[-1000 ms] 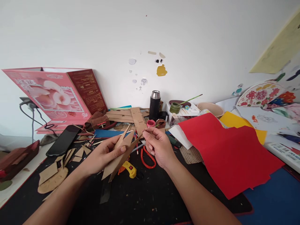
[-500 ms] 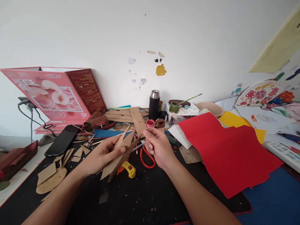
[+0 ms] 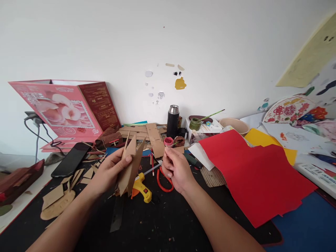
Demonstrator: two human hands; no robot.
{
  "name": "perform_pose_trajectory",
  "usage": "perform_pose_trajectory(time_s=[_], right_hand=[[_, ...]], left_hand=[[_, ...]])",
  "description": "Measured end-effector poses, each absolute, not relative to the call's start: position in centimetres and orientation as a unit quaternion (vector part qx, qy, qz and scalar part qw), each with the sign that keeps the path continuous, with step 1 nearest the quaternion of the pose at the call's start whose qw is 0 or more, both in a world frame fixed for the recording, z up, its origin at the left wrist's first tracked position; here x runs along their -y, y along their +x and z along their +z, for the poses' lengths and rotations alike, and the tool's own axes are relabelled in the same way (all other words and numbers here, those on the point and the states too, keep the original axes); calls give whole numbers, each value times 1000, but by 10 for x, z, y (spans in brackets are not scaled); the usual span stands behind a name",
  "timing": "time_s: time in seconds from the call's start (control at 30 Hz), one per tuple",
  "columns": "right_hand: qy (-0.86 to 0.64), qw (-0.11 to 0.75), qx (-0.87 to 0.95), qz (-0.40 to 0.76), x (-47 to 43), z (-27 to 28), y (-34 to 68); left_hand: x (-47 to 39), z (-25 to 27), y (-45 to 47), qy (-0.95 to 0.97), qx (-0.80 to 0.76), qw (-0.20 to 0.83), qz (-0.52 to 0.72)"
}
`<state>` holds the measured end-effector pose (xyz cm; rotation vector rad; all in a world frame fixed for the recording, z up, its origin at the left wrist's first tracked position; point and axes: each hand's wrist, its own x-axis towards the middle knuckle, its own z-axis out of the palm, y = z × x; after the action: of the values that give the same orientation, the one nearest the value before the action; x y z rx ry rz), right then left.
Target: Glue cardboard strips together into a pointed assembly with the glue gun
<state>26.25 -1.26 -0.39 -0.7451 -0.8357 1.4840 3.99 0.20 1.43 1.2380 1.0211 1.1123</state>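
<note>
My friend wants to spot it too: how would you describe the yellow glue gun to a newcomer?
Find the black mat, then look between the left hand and the right hand, slightly lower. The glue gun lies just left of the red loop handle; its bright yellow body sets it apart.

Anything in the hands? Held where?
Left hand: folded cardboard piece, gripped at mid-length by its left side. Right hand: pinched shut; can't tell whether it holds anything.
</note>
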Motion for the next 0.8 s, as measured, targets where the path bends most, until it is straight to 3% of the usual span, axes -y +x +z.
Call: perform_pose_trajectory(time_s=[0.4,0.63,0.8], right_hand=[[-369,503,513,590,22,-14,249],[-421,474,599,488,29,-28,244],[-394,463,560,563,26,-32,242]], left_hand=[[-9,6,44,465,-397,581,537],[-12,3,49,468,-377,574,557],[-8,0,52,479,-396,575,532]])
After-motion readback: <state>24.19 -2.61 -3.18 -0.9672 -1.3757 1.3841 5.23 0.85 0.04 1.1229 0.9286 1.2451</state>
